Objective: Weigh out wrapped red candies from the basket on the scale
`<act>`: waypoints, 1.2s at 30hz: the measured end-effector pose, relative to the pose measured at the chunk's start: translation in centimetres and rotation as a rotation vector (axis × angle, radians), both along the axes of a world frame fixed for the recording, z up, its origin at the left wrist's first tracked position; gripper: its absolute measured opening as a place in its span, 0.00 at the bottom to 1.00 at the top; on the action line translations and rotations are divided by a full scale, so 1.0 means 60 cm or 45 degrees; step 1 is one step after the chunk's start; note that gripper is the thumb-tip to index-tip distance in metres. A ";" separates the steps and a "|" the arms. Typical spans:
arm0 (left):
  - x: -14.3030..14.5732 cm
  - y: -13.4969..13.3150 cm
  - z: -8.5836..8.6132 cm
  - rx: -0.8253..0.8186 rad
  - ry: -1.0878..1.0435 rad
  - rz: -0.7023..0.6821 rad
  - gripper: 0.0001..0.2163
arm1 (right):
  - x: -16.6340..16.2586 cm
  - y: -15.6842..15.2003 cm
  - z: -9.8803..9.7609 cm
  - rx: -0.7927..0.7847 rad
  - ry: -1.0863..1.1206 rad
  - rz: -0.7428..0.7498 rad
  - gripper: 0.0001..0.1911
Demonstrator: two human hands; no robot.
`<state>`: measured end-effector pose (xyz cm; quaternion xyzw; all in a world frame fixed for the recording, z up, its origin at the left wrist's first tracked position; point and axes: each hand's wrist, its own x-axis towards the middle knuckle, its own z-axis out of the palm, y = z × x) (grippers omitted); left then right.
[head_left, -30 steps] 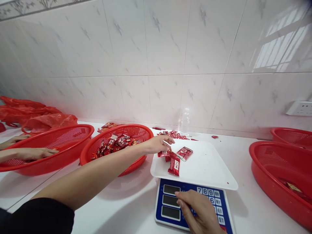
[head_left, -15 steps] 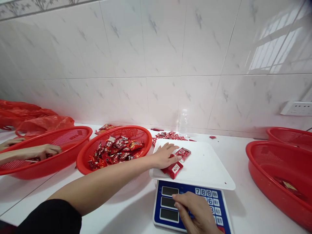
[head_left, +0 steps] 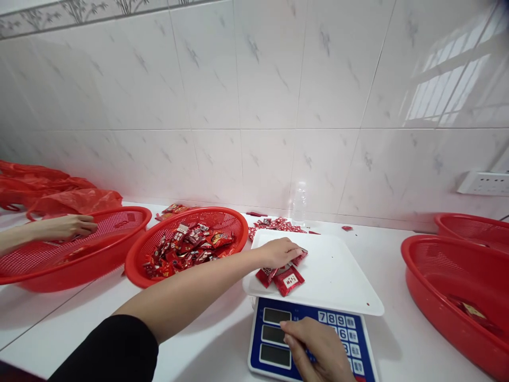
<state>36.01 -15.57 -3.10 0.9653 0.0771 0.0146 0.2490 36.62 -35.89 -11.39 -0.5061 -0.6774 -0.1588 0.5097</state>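
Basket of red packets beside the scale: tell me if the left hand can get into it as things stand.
Probably yes: the left hand lies on the scale tray right beside the basket, whose open top has nothing over it.

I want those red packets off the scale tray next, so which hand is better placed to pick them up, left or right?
Probably the left. The left hand already lies on the red packets on the white tray, while the right hand rests lower down on the scale keypad.
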 end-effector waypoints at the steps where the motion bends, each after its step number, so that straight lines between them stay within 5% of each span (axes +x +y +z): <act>1: 0.000 0.008 0.001 -0.014 -0.002 0.028 0.16 | 0.001 -0.001 0.001 -0.010 -0.008 0.008 0.11; 13: -0.089 0.101 0.048 -0.318 -0.110 0.407 0.16 | 0.002 -0.003 -0.004 -0.030 -0.005 0.038 0.12; 18: -0.160 0.188 0.061 -0.182 -0.085 0.713 0.11 | 0.003 -0.006 -0.008 -0.046 -0.021 0.032 0.12; 25: -0.248 0.225 0.010 0.018 0.553 0.651 0.18 | 0.005 -0.005 -0.015 -0.044 -0.057 0.022 0.13; 36: -0.237 0.204 -0.002 0.182 0.783 0.468 0.19 | -0.008 0.001 -0.027 -0.031 0.124 -0.033 0.11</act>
